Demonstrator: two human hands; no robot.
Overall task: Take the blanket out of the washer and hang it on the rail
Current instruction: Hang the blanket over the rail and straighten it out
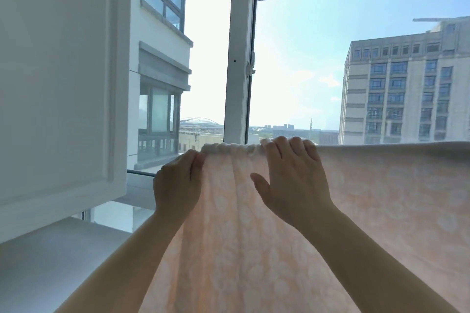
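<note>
A pale peach blanket (381,198) with a faint white pattern hangs draped over a rail, which it hides completely. Its top fold runs level from the middle of the view to the right edge. My left hand (176,185) pinches the blanket's bunched left edge at the top fold. My right hand (292,175) lies flat on the cloth just to the right, with its fingers curled over the top fold and the thumb spread. Between the two hands the cloth is gathered in vertical folds.
A white cabinet door (61,84) stands close on the left, above a white ledge (50,256). Behind the blanket is a window with a white frame post (239,58), with buildings and sky outside.
</note>
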